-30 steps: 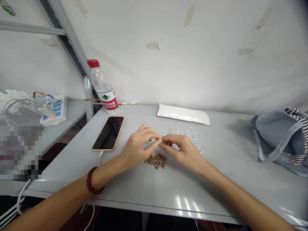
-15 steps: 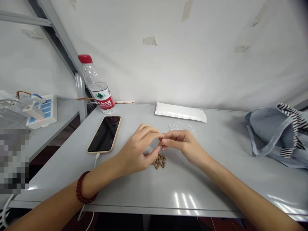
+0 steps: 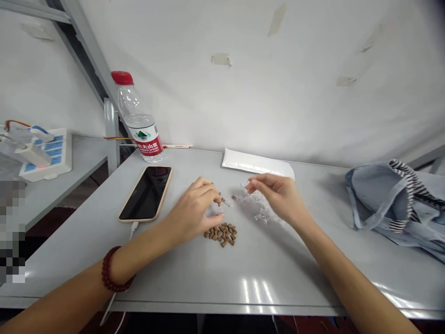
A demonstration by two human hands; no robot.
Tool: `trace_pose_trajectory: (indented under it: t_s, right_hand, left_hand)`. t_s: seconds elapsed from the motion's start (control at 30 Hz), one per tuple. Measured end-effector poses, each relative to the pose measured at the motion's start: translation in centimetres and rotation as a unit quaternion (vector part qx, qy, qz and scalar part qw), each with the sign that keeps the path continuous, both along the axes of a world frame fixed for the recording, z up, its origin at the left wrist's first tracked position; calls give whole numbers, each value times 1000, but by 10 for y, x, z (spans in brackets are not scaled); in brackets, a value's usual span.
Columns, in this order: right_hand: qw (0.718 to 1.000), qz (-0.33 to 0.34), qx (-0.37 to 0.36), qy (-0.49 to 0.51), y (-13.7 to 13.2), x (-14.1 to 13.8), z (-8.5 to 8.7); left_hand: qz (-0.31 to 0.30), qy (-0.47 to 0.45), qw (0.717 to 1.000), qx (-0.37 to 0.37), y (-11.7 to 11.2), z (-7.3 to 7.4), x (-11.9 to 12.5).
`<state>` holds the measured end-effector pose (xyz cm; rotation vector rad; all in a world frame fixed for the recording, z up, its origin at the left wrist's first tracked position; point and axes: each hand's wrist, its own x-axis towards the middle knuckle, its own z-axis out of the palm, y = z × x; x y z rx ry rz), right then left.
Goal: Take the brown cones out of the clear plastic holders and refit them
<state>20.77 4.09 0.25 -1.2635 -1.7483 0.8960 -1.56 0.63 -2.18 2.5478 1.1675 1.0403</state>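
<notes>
My left hand (image 3: 196, 208) is just above the table, its thumb and forefinger apart, beside several brown wedge-shaped pieces (image 3: 220, 233) spread in a small group. By its fingertips lie a few small clear bits with brown ends (image 3: 226, 202); whether the fingers touch one is hard to see. My right hand (image 3: 276, 192) hovers to the right with thumb and forefinger pinched on a small clear plastic piece (image 3: 245, 184). Beneath that hand is a loose heap of clear plastic pieces (image 3: 262, 214), partly covered by it.
A white padded pouch (image 3: 257, 162) lies near the wall. To the left are a phone (image 3: 146, 192) on a charging cable and a red-capped water bottle (image 3: 144, 130). A power strip (image 3: 52, 155) sits on the adjoining surface. A blue-grey cloth bag (image 3: 378, 195) rests at the right.
My hands, together over the brown pieces before, are now apart. The right one has moved right and up over the clear pieces; the left one's fingers have lowered towards the table.
</notes>
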Motion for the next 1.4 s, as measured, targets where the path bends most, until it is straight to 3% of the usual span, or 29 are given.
trace_pose_trajectory:
  t_s: [0.07,0.17,0.3,0.4,0.53,0.73,0.8,0.9,1.03,1.23,1.4]
  right_hand:
    - [997,-57,37,-32,13,13,0]
    - [985,-67,87,-132,30,28,-6]
    - [954,15,136,-267,38,34,-17]
    - [947,77,126,-284,33,32,-16]
    - [944,131,103,-284,20,27,-10]
    - [906,168,124,-368,10,17,-12]
    - [893,159,139,-397,9,14,-15]
    - [880,149,150,-426,7,10,-16]
    - [883,136,123,-433,3,6,-17]
    - [909,121,92,-387,2,4,-14]
    - [972,97,28,-212,-3,4,-4]
  left_hand:
    - [16,29,999,-43,2,-3,-1]
    - [38,76,994,-73,3,-7,-1]
    - [40,72,992,-100,3,-3,-4]
    - [44,38,986,-156,3,6,-11]
    - [28,48,953,-298,2,23,-22]
    - [-21,177,882,-436,-3,35,-33]
    - [-5,203,882,-425,-4,33,-32]
    - [0,204,905,-373,-5,29,-28]
    - [-18,172,925,-337,-6,26,-25]
    - [-22,186,935,-303,-6,29,-29]
    - [-1,137,943,-304,-4,31,-28]
